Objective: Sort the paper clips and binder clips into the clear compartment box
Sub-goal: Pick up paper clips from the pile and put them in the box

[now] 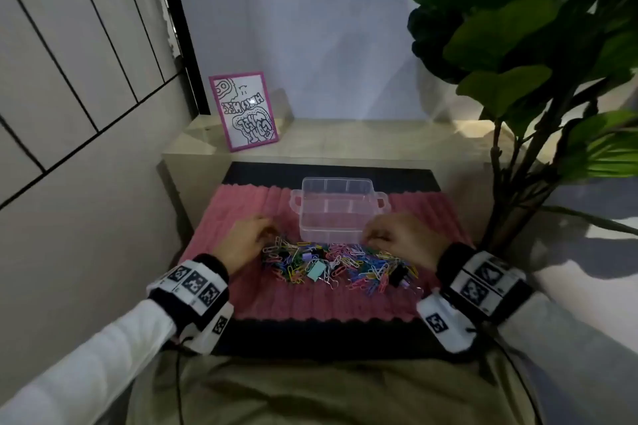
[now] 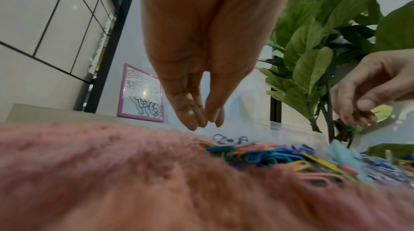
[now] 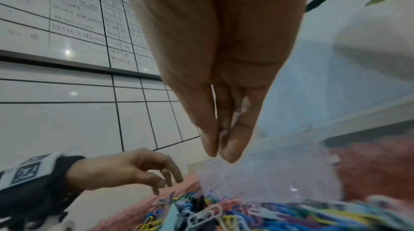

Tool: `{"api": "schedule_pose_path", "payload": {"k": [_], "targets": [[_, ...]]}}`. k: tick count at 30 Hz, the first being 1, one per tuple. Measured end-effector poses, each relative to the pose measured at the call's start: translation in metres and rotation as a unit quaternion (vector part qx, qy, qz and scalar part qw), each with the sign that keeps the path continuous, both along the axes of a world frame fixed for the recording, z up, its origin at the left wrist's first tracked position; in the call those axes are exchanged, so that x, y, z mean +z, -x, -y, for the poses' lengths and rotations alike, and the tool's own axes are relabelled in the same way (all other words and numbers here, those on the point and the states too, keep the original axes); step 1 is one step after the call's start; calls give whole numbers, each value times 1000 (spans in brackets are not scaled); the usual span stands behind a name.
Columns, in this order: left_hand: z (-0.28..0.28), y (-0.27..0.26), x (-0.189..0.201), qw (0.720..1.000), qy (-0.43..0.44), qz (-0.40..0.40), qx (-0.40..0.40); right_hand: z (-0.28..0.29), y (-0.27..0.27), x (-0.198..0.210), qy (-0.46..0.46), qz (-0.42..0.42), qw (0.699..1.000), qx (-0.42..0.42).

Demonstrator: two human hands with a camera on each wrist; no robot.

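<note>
A heap of coloured paper clips and binder clips (image 1: 338, 264) lies on a pink ribbed mat (image 1: 310, 304), with a mint binder clip (image 1: 316, 271) near its middle. Just behind the heap stands the clear compartment box (image 1: 331, 235), with nothing seen inside. My left hand (image 1: 266, 229) hovers over the heap's left end. Its fingers hang loosely (image 2: 205, 121) and hold nothing. My right hand (image 1: 371, 238) is at the heap's right end, by the box's front corner. Thumb and fingertips meet there (image 3: 220, 153). Whether a clip sits between them is unclear.
A pink-framed drawing (image 1: 243, 110) leans on the pale ledge (image 1: 345, 138) behind the mat. A large leafy plant (image 1: 518, 62) overhangs the right side. A tiled wall closes the left. The mat lies on a black surface (image 1: 310, 335).
</note>
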State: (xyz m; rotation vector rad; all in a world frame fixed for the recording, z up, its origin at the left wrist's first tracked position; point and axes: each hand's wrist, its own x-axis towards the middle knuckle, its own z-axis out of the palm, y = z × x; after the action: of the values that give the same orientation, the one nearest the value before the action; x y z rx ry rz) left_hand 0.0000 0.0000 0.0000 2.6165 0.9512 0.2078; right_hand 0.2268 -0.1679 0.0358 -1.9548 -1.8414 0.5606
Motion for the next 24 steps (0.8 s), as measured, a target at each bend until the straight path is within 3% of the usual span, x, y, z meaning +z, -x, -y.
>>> {"api": "schedule_pose_path", "payload": {"k": [3, 8, 18, 24], "targets": [[-15, 3, 0, 999, 13, -25, 30, -26, 16, 3, 26, 35, 999, 32], [-21, 10, -3, 986, 145, -78, -3, -76, 61, 6, 38, 71, 992, 99], [-19, 22, -11, 989, 140, -26, 41, -117, 109, -24, 122, 188, 962, 158], [-21, 42, -14, 959, 276, 46, 48, -119, 93, -16, 86, 55, 986, 131]]}}
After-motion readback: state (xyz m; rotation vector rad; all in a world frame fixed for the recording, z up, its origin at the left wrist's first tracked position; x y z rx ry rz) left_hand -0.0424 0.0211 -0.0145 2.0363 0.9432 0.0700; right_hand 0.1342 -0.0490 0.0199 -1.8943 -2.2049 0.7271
